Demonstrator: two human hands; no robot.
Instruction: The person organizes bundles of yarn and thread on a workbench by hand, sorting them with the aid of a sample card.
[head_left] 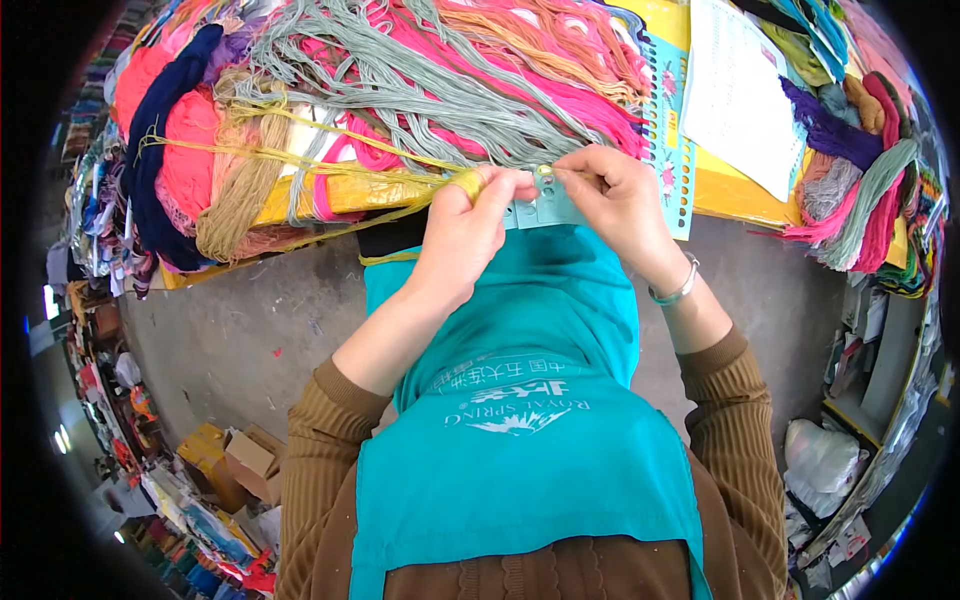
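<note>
Yellow-green thread trails from the left over the pile and runs into my left hand, whose thumb and fingers are closed on it. My right hand pinches at a light blue card with holes, close to my left fingertips. A bit of yellow-green thread shows at the card's top hole between the two hands. The card hangs just above the teal apron, at the table's front edge. Grey skeins lie right behind the hands.
Pink, orange, navy and tan skeins cover the yellow table. To the right are a flowered card with punched holes, a white paper sheet and more skeins. Cardboard boxes stand on the floor.
</note>
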